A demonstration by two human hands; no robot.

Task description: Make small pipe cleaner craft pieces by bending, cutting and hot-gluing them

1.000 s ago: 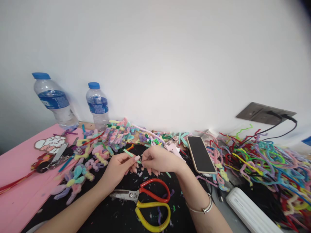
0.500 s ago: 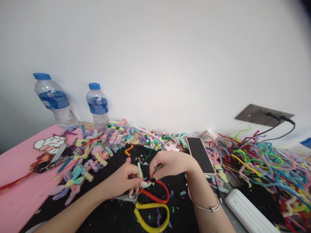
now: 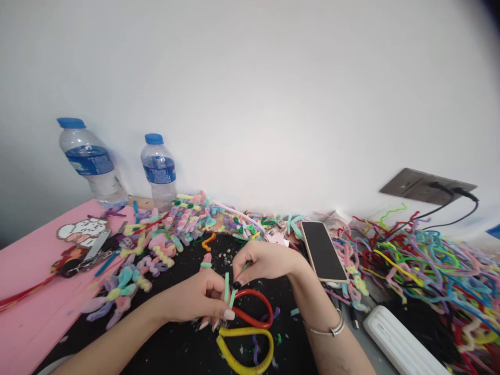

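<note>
My left hand pinches a bent light green pipe cleaner between thumb and fingers, its two short ends sticking up. Close on its right, my right hand is closed, thumb and finger pressed together by one of those ends. Part of a green strip also shows inside the right hand's curled fingers. Behind my left hand a pinkish tip with a light green band pokes up; I cannot tell what it belongs to. Scissors with one red and one yellow handle lie below my hands, their blades mostly hidden.
Pastel pipe-cleaner pieces are heaped along the wall, near two water bottles. A phone lies right of my hands. Beyond it are tangled pipe cleaners and a white power strip. Pink sheets cover the left side.
My right hand has shifted slightly left and up from the scissors' red handle. Two green ends now stand up at my left hand, and a green band shows on the pinkish tip.
</note>
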